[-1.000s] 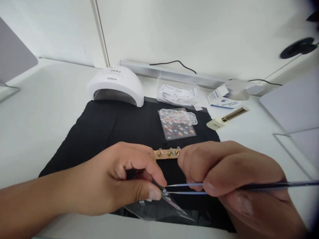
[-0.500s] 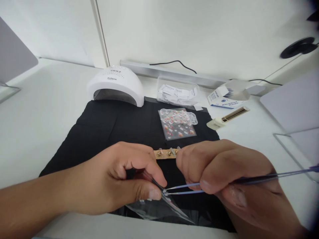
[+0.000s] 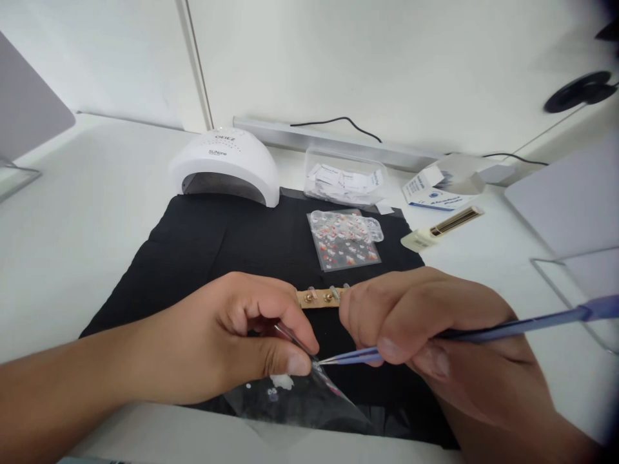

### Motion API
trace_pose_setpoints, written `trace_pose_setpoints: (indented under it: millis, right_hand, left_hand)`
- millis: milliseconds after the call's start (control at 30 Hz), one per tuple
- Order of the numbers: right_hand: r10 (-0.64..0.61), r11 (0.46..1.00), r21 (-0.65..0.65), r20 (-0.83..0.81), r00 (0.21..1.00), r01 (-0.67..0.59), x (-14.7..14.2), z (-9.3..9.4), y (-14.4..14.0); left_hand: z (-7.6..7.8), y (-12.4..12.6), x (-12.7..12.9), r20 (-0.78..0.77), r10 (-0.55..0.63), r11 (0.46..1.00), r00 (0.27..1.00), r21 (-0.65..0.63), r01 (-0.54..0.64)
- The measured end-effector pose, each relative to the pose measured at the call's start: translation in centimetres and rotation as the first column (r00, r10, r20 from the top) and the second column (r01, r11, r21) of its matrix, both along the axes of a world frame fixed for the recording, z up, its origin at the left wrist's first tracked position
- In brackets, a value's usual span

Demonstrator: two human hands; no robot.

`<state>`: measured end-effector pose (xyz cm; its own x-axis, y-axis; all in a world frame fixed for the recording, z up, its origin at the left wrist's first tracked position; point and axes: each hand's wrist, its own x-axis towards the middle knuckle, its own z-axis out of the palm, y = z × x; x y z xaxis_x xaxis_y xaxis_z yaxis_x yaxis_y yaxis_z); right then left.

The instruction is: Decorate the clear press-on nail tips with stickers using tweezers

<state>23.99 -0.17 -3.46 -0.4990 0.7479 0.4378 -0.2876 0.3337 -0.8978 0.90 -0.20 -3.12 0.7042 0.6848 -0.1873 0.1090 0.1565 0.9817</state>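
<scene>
The left hand (image 3: 227,341) pinches the top edge of a clear sticker sheet (image 3: 294,399) between thumb and forefinger, fingers curled shut on it, probably to keep the film taut and steady while the tool works. The sheet hangs at six o'clock, over the near edge of the black mat (image 3: 217,245); it is see-through and glossy, with a small white decal and a few tiny dots on it. The right hand (image 3: 435,335) is closed around blue tweezers (image 3: 483,332) in a pen-like grip, the handle trailing off toward three o'clock, and the tips come together right at the sheet's edge beside the left thumb. Whether they grip a decal I cannot tell. Just behind the knuckles, at twelve o'clock, lies a tan nail-tip holder strip (image 3: 322,298). Further back rest another sticker sheet (image 3: 345,240), a white nail lamp (image 3: 225,166) at eleven o'clock and a clear box of wipes (image 3: 344,179) on the white bench (image 3: 87,212).
</scene>
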Motion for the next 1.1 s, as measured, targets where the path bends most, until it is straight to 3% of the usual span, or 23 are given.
trace_pose_setpoints:
  millis: [467,1100]
  right_hand:
    - [0.015,0.996,0.092,0.033,0.999,-0.018,-0.1,0.0,-0.3]
    - [0.000,0.998,0.060,0.165,0.986,-0.010,-0.5,1.0,-0.8]
  left_hand:
    - [0.4,0.1,0.2,0.001,-0.081,0.962,0.997,-0.261,0.078]
    - [1.5,0.3,0.9,-0.204,-0.121,0.953,0.972,-0.297,0.056]
